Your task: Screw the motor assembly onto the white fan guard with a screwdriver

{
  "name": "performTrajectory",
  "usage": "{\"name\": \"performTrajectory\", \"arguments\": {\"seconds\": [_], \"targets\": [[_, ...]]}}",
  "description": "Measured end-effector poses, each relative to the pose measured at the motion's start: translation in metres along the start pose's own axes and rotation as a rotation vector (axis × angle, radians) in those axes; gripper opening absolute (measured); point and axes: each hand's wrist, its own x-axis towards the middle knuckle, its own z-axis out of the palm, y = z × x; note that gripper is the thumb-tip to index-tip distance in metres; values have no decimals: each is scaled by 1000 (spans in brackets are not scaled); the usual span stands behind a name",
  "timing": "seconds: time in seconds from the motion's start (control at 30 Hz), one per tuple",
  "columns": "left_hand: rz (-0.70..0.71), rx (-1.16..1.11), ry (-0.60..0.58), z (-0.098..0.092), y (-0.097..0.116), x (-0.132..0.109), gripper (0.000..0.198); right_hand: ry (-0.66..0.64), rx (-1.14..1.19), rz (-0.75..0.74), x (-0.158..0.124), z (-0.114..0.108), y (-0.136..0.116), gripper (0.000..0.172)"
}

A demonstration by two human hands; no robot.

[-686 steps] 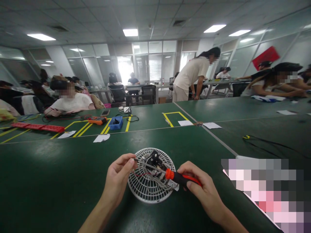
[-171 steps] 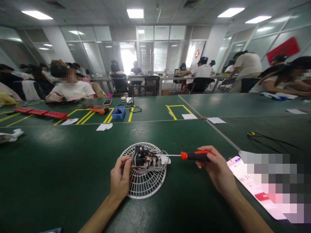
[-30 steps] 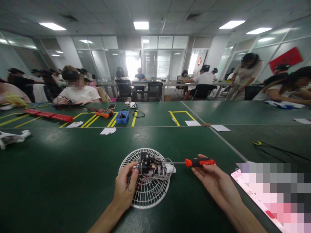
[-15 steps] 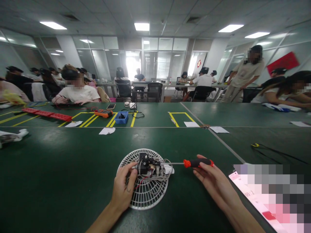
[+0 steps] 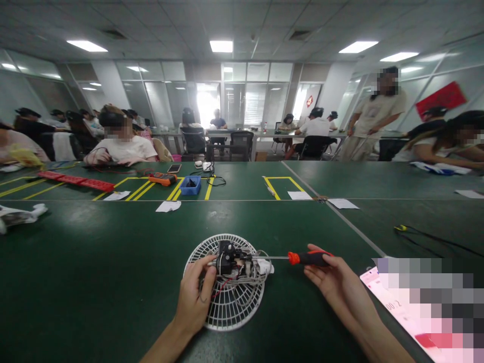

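Note:
A round white fan grille (image 5: 230,315) lies on the green table in front of me. On top of it sits a fan motor assembly (image 5: 227,257) with a black housing, grey cables and a red wire. My left hand (image 5: 196,290) grips the motor's left end between thumb and fingers. My right hand (image 5: 333,277) holds a screwdriver (image 5: 310,258) with a black and red handle, level and pointing left. The screwdriver's shaft reaches into the right side of the assembly; its tip is hidden among the parts.
Beyond the grille are a blue bin (image 5: 190,185), an orange multimeter (image 5: 162,179), red trays (image 5: 75,180) and paper slips (image 5: 168,206). A lit phone-like screen (image 5: 397,302) lies at right, partly blurred out, near a black cord (image 5: 423,237). Several people sit across the room; one person stands.
The right hand's fingers have shifted around the screwdriver handle, with the thumb now farther back. The motor and left hand stay together. The whole view has moved slightly.

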Motion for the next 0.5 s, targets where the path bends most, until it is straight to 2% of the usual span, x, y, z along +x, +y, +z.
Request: {"name": "performTrajectory", "arguments": {"seconds": [0.2, 0.37, 0.5], "targets": [[-27, -20, -10, 0, 0, 0, 39, -54, 80, 41, -1, -1, 4, 29], [-25, -26, -13, 0, 1, 1, 38, -42, 86, 62, 3, -3, 7, 10], [-30, -49, -11, 0, 0, 1, 39, -59, -18, 54, 4, -4, 7, 18]]}}
